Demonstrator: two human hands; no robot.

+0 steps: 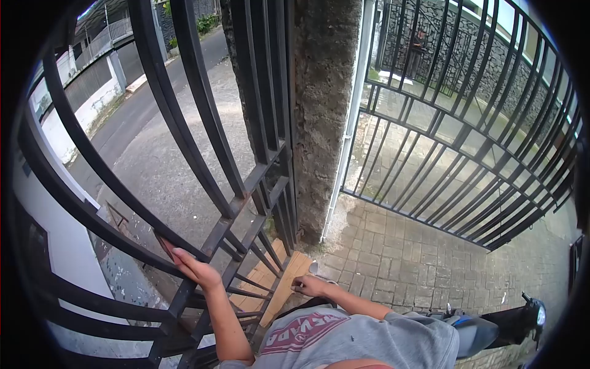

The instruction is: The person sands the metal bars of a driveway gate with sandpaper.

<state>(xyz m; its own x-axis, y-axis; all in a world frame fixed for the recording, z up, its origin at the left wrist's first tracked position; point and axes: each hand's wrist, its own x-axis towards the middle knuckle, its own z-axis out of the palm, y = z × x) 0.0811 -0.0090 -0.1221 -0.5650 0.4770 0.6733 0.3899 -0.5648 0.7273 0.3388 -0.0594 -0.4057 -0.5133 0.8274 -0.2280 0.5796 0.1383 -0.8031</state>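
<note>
My left hand [195, 269] is raised against the dark metal gate [230, 209], its fingers laid along a bar beside the horizontal rail. Part of the hand is behind the bars, so its grip is hard to make out. Lower and to the right, my right hand [309, 285] has its fingers curled, near the edge of a wooden board [289, 280]. Whether it holds anything is too small to tell. The board lies low by the gate, partly seen through the bars.
A rough concrete pillar [322, 111] stands ahead. Another barred gate [455, 147] spans the right side above brick paving [393, 246]. A parked motorcycle [479, 337] is at the lower right. Beyond the left bars runs a road [147, 111].
</note>
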